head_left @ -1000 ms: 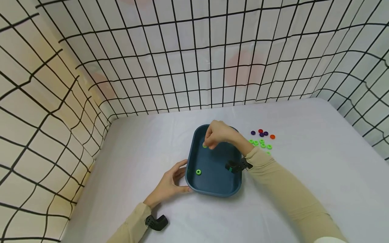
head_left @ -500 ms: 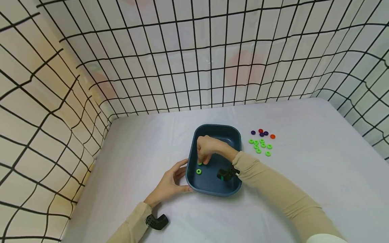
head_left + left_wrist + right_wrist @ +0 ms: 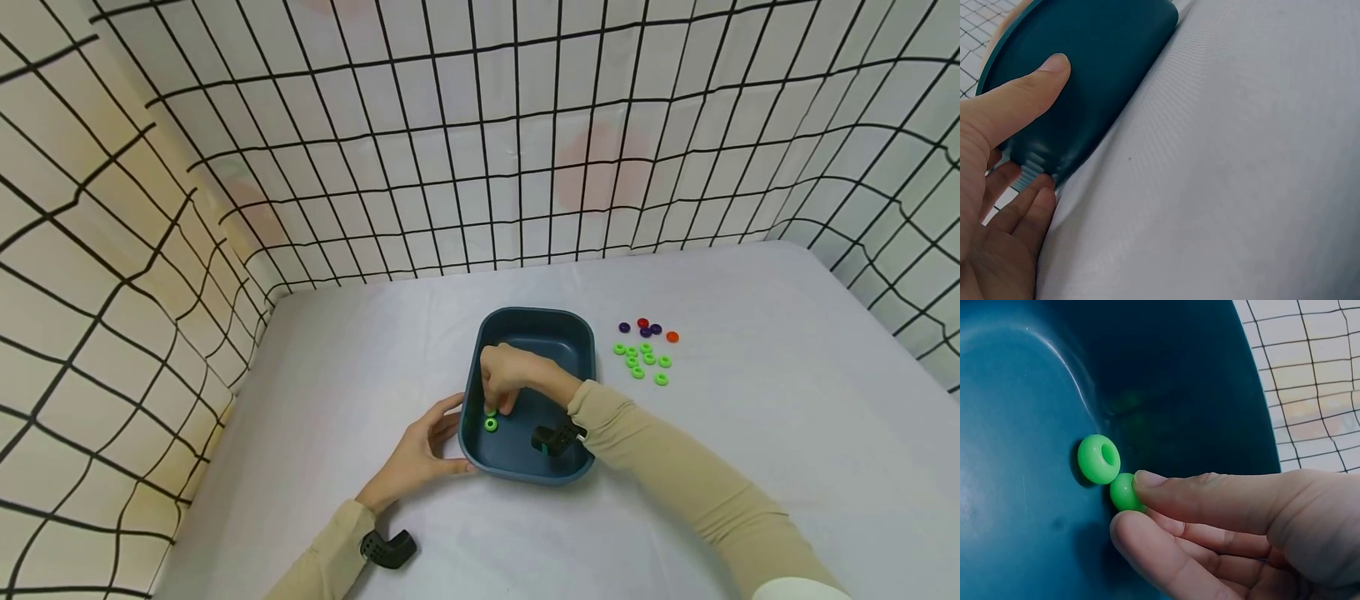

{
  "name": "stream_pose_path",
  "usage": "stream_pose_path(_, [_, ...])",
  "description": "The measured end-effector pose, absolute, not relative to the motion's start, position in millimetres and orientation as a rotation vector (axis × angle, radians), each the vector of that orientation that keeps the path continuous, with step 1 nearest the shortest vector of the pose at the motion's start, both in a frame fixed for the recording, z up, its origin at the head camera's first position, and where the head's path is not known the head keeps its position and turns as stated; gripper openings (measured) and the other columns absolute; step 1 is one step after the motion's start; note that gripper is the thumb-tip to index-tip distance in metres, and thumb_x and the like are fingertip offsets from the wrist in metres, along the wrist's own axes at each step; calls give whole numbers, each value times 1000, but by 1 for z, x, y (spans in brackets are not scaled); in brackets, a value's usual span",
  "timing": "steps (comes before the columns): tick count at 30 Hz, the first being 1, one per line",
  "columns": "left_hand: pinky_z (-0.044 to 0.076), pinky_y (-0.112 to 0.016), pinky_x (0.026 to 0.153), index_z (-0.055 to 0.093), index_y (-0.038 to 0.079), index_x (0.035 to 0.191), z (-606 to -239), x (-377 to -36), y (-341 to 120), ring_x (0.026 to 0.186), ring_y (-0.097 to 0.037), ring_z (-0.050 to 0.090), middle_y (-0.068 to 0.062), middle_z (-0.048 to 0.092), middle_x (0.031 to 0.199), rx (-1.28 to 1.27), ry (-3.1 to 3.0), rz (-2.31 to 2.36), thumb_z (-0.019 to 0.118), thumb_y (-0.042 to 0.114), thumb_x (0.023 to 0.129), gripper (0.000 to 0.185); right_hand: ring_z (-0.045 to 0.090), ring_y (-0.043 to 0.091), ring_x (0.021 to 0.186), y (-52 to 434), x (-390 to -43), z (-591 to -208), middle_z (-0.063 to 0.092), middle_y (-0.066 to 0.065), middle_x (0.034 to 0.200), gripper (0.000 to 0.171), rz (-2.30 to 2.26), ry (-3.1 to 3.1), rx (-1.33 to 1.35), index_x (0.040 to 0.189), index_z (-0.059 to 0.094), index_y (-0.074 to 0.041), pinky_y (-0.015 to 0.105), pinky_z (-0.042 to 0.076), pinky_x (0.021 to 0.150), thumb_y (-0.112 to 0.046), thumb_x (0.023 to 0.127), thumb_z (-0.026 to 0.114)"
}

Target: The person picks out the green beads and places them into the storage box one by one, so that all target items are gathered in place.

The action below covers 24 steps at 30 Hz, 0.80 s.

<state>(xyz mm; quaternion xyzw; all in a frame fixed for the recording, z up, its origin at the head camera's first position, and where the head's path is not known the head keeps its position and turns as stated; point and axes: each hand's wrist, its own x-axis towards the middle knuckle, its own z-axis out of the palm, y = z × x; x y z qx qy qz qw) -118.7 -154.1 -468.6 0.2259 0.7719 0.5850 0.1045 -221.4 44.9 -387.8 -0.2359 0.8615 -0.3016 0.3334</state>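
A dark blue plastic tray (image 3: 525, 458) stands on the white cloth. My left hand (image 3: 420, 450) holds its near left corner, thumb (image 3: 1047, 78) against one outer wall and fingers round the adjoining side. Inside the tray, my right hand (image 3: 510, 373) pinches a green ring-shaped bead (image 3: 1125, 492) between thumb and index finger, low near the tray's left wall. That bead touches a second green ring bead (image 3: 1094, 460), which lies on the tray floor with its hole showing. In the head view the pinched bead is mostly hidden by the fingers.
Right of the tray, several green ring beads (image 3: 649, 359) lie loose on the cloth. Just behind them are purple beads (image 3: 625, 327), a red bead (image 3: 642, 322) and an orange bead (image 3: 672, 337). Black wire grids (image 3: 517, 133) close off the back and both sides.
My right hand has carried the green bead from the tray's far part down and toward me, beside the other green bead. My left hand and the tray have stayed in place.
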Motion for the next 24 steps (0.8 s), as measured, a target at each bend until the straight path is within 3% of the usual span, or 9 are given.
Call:
stream_pose_path(17, [41,-24,111,38,20,151,-470,-120,-156,136,-28,48,-6,42,153,684,2249,1758,88,9,72,94,70,15,56,47,-227,-379,71,6,65,10,-781,2328,-625,71,75,-3,26,61,57,-3,80,80])
stream_pose_path(24, [41,-27,112,39,19,150,-470,-119,-155,136,-29,49,-7,44,152,671,2261,1757,89,10,71,94,71,13,59,77,-242,-346,73,8,70,8,-978,2374,-609,84,78,-1,29,62,65,-8,85,76])
